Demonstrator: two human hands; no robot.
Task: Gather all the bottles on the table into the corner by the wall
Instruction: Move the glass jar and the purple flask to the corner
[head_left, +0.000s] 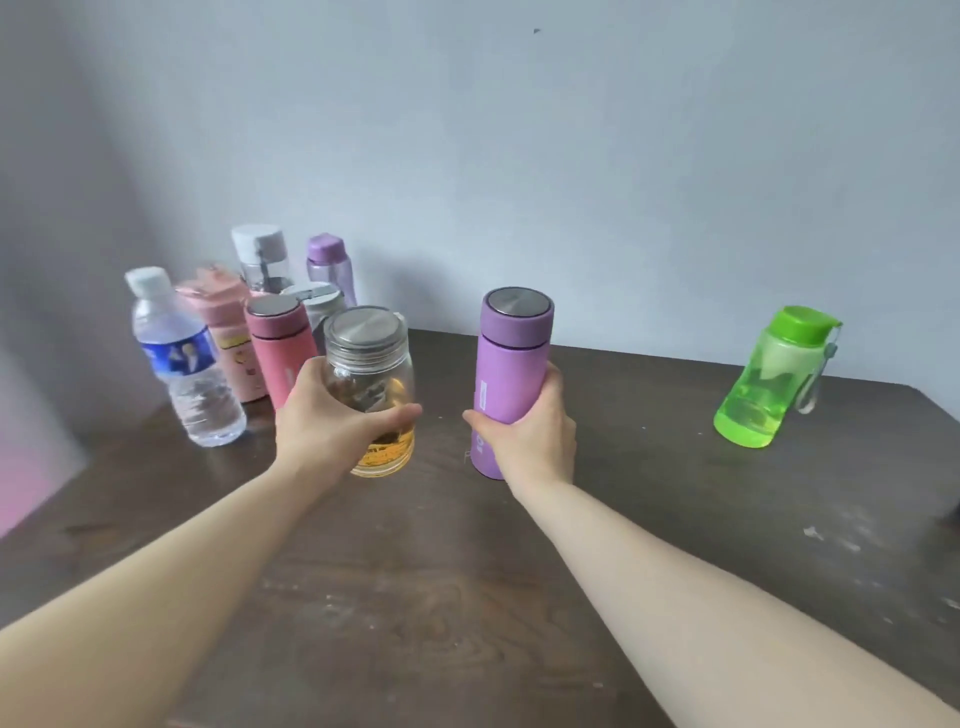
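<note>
My left hand (332, 423) grips a clear glass bottle (371, 364) with a metal lid and an orange base. My right hand (530, 434) holds a purple flask (511, 358) with a steel cap, upright near the table's middle. Several bottles cluster in the far left corner by the wall: a water bottle (179, 358) with a blue label, a pink cartoon bottle (226, 332), a coral flask (278, 353), a clear bottle with a white lid (262, 257), a grey one (319, 306) and a pale purple one (330, 265). A green bottle (769, 379) stands alone at the far right.
The dark wooden table (467, 597) has pale scuff marks on its near surface and right side. Grey walls (571, 182) meet behind the cluster at the left. A pink surface (21, 488) shows beyond the table's left edge.
</note>
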